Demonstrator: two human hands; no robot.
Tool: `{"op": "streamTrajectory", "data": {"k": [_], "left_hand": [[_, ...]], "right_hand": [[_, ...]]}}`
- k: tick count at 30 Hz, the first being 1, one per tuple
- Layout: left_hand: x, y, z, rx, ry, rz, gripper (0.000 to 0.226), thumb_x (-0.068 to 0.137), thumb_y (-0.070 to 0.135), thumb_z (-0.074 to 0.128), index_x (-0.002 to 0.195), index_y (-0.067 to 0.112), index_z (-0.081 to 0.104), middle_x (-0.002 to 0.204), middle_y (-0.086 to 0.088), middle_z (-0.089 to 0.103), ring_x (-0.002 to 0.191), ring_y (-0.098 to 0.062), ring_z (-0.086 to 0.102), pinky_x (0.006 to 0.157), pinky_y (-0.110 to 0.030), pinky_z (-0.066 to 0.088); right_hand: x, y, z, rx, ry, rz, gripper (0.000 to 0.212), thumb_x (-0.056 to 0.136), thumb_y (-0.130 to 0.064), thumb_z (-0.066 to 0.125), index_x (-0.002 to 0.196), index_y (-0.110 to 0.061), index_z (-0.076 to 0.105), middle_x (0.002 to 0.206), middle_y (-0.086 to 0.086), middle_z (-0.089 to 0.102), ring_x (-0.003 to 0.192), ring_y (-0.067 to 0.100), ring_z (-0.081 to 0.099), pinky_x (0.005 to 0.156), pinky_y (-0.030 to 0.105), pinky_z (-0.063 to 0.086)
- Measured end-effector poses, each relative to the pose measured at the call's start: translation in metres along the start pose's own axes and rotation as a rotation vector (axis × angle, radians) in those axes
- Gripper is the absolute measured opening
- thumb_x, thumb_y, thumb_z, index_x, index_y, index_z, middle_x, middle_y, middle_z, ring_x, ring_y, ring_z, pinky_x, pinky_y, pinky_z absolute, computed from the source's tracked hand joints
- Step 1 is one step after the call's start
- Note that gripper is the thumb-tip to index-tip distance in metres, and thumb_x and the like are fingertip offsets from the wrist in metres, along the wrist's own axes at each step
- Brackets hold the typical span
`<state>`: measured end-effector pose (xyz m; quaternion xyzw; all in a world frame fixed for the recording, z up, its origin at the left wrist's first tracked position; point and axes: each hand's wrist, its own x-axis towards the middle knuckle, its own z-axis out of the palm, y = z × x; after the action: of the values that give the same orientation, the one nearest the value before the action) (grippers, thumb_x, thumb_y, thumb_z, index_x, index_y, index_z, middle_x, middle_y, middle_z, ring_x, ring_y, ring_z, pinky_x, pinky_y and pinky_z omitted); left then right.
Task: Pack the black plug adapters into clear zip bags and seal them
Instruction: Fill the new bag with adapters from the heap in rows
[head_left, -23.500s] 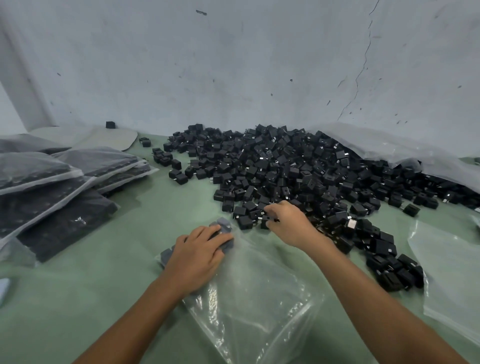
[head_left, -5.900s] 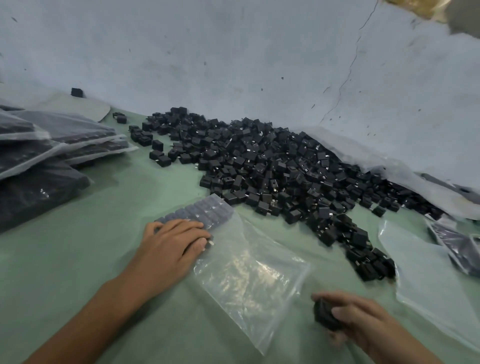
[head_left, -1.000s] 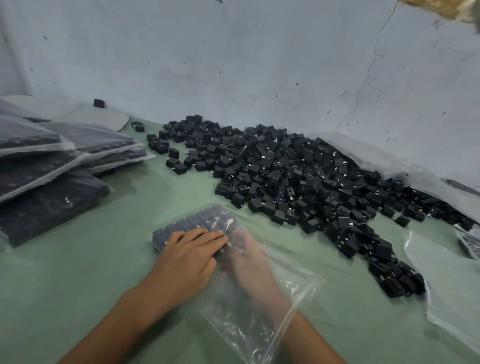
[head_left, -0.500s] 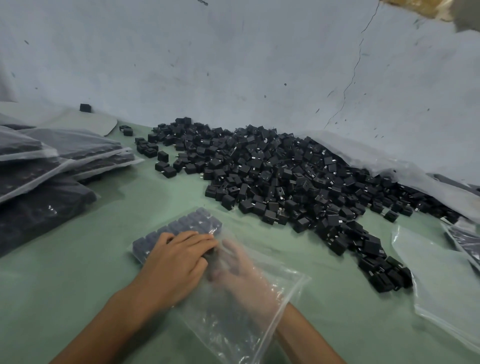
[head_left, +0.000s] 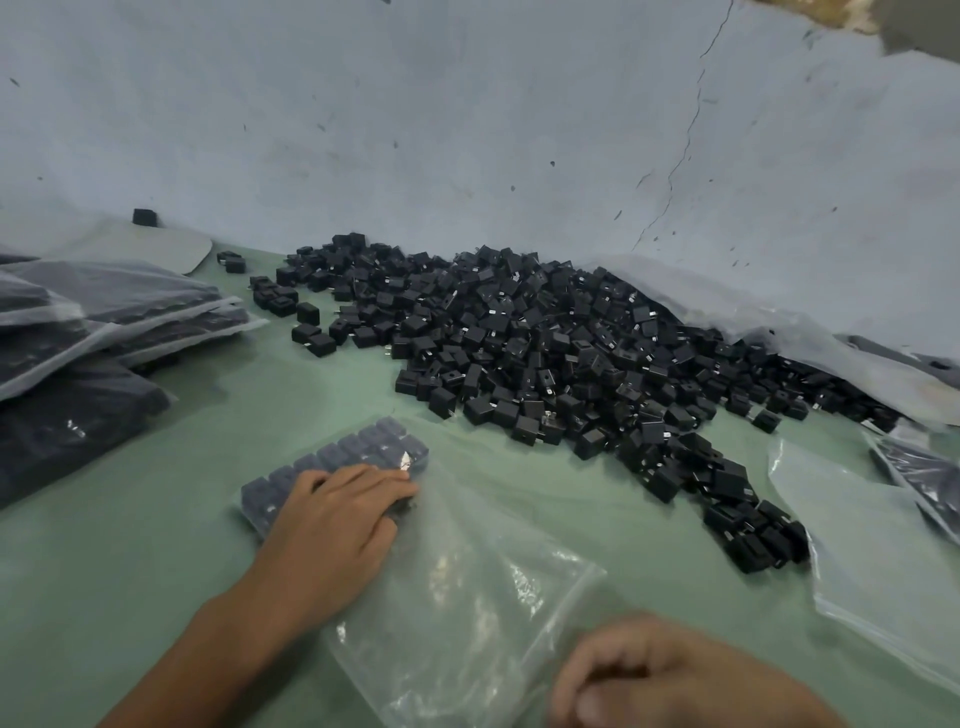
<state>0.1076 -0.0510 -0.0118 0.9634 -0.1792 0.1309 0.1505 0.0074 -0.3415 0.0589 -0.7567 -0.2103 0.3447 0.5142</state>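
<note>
A: Where are the adapters?

B: Most lie in a big loose pile (head_left: 561, 353) on the green table (head_left: 156, 545), against the wall (head_left: 467, 104). A few neat rows of adapters (head_left: 353, 457) sit inside the clear bag (head_left: 467, 571) in front of the person, packed into its far end.

A: And the hands?

B: The left hand (head_left: 337, 525) lies flat on the bag, fingers straight and together, pressing on the packed rows. It hides the nearer adapters, so I cannot count them.

A: The right one?

B: The right hand (head_left: 670, 675) is at the bottom edge, blurred and partly cut off, beside the bag's near end. Its fingers look curled, but I cannot tell whether they hold anything or touch the plastic.

A: Is the bag's mouth visible?

B: Not clearly; the near end runs out of view and the plastic is creased and shiny.

A: Anything else?

B: Filled bags (head_left: 104, 322) are stacked on the left, cut off by the edge, their contents dark and hazy. An empty bag (head_left: 872, 551) lies flat on the right. A large plastic sheet (head_left: 753, 322) drapes over the pile's far right side, and one lone adapter (head_left: 144, 216) sits by the wall.
</note>
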Motion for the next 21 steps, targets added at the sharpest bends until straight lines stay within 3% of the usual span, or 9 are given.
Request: {"op": "streamTrajectory", "data": {"k": [1,3,7,10,14,18,21], "left_hand": [[0.0,0.0,0.0,-0.008,0.0,-0.002,0.067,0.082,0.045,0.011,0.127,0.041,0.06,0.135,0.029,0.052,0.128,0.004,0.044,0.096,-0.023,0.021],[0.0,-0.002,0.001,-0.012,-0.002,-0.001,0.068,0.082,0.046,0.01,0.128,0.042,0.059,0.136,0.03,0.051,0.129,0.005,0.042,0.097,-0.022,0.021],[-0.002,-0.002,0.001,-0.025,-0.007,-0.011,0.052,0.089,0.037,0.028,0.127,0.04,0.062,0.135,0.029,0.054,0.127,0.004,0.045,0.096,-0.021,0.02],[-0.001,-0.004,0.002,-0.012,-0.018,-0.011,0.05,0.089,0.036,0.031,0.13,0.042,0.058,0.138,0.032,0.05,0.129,0.008,0.04,0.097,-0.019,0.017],[-0.001,-0.005,0.003,-0.028,-0.001,0.005,0.054,0.089,0.039,0.024,0.13,0.041,0.059,0.137,0.03,0.052,0.128,0.006,0.042,0.096,-0.02,0.018],[-0.001,-0.005,0.003,-0.037,0.009,0.017,0.062,0.086,0.043,0.016,0.129,0.039,0.06,0.137,0.028,0.053,0.128,0.004,0.043,0.097,-0.024,0.021],[-0.002,-0.005,0.004,-0.058,0.007,0.005,0.051,0.089,0.037,0.028,0.128,0.038,0.061,0.137,0.026,0.054,0.128,0.003,0.044,0.098,-0.026,0.023]], "right_hand": [[-0.004,0.001,-0.014,0.026,0.047,-0.01,0.014,0.098,-0.018,0.064,0.105,-0.013,0.074,0.101,0.007,0.073,0.088,0.016,0.065,0.08,0.029,0.052],[0.005,-0.001,-0.047,-0.029,0.32,-0.052,0.014,0.096,-0.012,0.062,0.103,-0.014,0.074,0.099,0.01,0.072,0.081,0.018,0.064,0.071,0.03,0.055],[0.08,-0.005,-0.092,-0.343,0.67,-0.024,0.02,0.096,-0.018,0.061,0.1,-0.034,0.072,0.102,-0.011,0.072,0.084,0.007,0.064,0.069,0.022,0.054],[0.138,0.007,-0.12,-0.658,0.719,0.143,0.03,0.098,-0.022,0.058,0.128,-0.027,0.059,0.128,-0.007,0.063,0.116,0.016,0.058,0.098,0.032,0.048],[0.172,0.031,-0.137,-0.958,0.689,0.361,0.048,0.097,-0.024,0.048,0.143,-0.024,0.04,0.145,0.002,0.047,0.12,0.032,0.054,0.096,0.046,0.047],[0.178,0.043,-0.142,-0.99,0.788,0.325,0.045,0.101,-0.026,0.047,0.144,-0.024,0.035,0.141,0.005,0.051,0.116,0.034,0.057,0.094,0.049,0.048],[0.17,0.036,-0.134,-0.664,0.833,0.207,0.044,0.102,-0.034,0.05,0.142,-0.024,0.036,0.129,0.005,0.059,0.106,0.027,0.063,0.091,0.044,0.051]]}}
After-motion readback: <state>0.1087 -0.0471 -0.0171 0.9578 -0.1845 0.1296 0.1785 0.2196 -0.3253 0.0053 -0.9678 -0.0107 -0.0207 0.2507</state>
